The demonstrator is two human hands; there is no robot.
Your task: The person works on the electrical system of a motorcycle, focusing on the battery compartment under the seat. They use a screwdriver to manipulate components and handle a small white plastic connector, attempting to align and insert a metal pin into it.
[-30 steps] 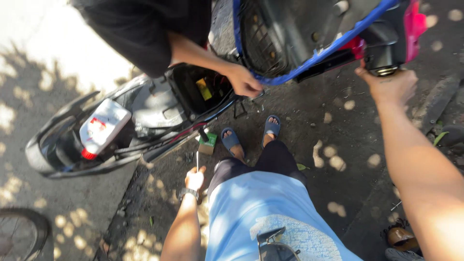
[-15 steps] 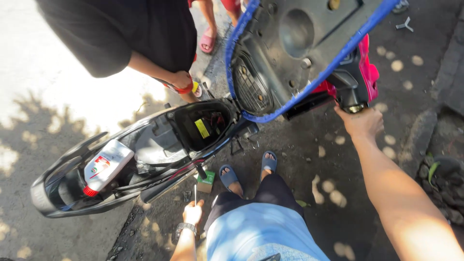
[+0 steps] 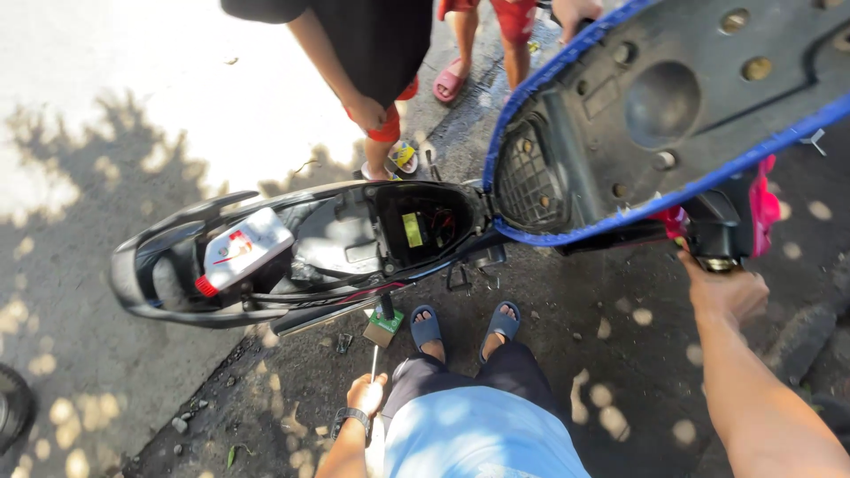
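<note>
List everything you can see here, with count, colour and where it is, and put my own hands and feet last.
Scooter: one, black, lying across the middle, seat bay open.
Raised seat: one, black underside with blue edge, upper right.
Oil bottle: one, white with red cap, resting on the scooter's rear.
Small box: one, green and tan, on the ground by the scooter's stand.
Bystander in black shirt: one, top centre, red shorts.
Second bystander: one, red shorts, pink sandal, top.
Sandals: two, blue, on my feet, bottom centre.
Left hand: holds a thin screwdriver, wristwatch on.
Right hand: grips the scooter's handlebar area, right.
</note>
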